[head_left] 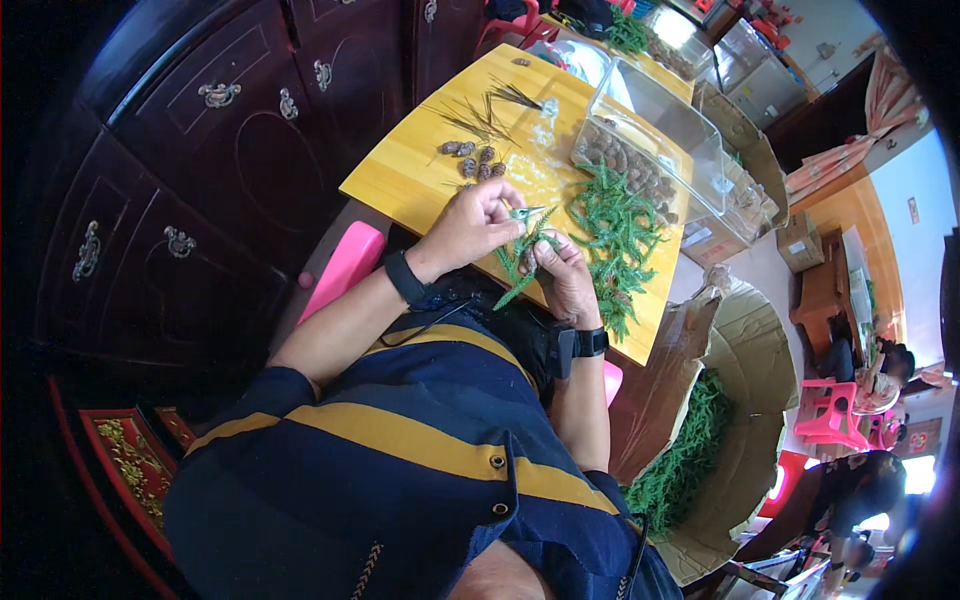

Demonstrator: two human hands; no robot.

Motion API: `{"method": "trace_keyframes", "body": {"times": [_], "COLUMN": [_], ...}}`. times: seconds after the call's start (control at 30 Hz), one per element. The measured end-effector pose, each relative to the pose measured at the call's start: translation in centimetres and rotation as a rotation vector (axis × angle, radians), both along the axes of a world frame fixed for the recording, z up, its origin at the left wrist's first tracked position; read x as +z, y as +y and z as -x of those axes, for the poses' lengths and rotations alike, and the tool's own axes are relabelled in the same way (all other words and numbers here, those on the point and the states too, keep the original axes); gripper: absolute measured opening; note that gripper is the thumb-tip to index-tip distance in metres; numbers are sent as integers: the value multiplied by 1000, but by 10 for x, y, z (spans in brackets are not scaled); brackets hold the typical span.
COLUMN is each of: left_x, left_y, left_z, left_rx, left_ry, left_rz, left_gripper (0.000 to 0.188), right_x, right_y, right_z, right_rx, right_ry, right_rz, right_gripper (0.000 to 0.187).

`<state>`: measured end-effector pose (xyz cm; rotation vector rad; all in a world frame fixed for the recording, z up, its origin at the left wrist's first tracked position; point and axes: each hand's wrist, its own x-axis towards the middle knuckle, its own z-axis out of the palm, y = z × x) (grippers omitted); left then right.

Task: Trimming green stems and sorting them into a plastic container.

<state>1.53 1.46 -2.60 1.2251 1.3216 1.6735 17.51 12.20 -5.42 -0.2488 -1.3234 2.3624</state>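
My left hand is closed in a pinch over the near edge of the yellow table. At its fingertips shows a small pale-green, pointed thing, too small to name surely. Close beside it, my right hand is closed on an artificial green sprig, its leafy arms spreading toward my left fingers. A brown pine cone sits at the sprig's middle, by my right fingertips. To the right of my hands lies a heap of similar green sprigs on the table.
Several loose pine cones and dark thin stems lie on the table. A clear plastic bin stands at the far right, with more cones around it. An open cardboard box of greenery is at my right; dark cabinets stand left.
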Motion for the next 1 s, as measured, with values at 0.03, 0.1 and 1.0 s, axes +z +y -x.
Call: {"method": "trace_keyframes", "body": {"times": [0.03, 0.1, 1.0], "left_x": [-2, -2, -1], "left_y": [-2, -6, -1], "left_z": [-1, -5, -9], "left_rx": [78, 235, 195], "left_ry": [56, 166, 185], "left_rz": [-44, -133, -3], "left_gripper": [4, 5, 9], "right_x": [1, 1, 7], "right_y": [-2, -2, -9], "right_z": [1, 2, 7], "right_rx": [-55, -110, -364], "right_ry": [-7, -12, -108], "right_rz": [-27, -53, -556], "right_gripper": [14, 13, 10]}}
